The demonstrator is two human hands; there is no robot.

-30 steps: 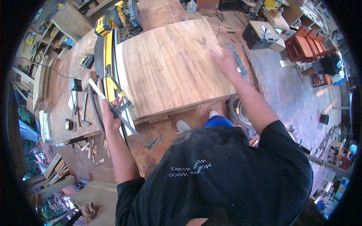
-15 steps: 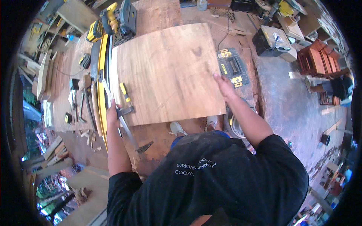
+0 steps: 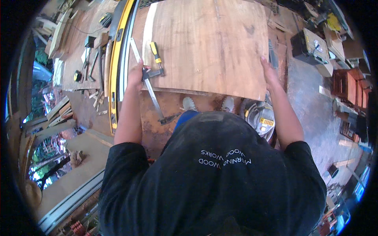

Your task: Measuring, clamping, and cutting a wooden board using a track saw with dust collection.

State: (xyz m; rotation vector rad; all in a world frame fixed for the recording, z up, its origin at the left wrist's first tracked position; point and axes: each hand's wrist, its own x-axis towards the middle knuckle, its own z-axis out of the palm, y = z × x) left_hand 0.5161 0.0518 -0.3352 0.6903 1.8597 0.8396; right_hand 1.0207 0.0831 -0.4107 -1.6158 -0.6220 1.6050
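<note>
Two hands, left hand (image 3: pixel 136 75) and right hand (image 3: pixel 269 72), grip opposite edges of a broad reddish-brown wooden panel (image 3: pixel 208 43).

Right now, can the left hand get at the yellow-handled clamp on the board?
Probably yes. The left hand grips the board's left edge, right beside the clamp, with nothing lying between them. It would have to release the board first.
</note>
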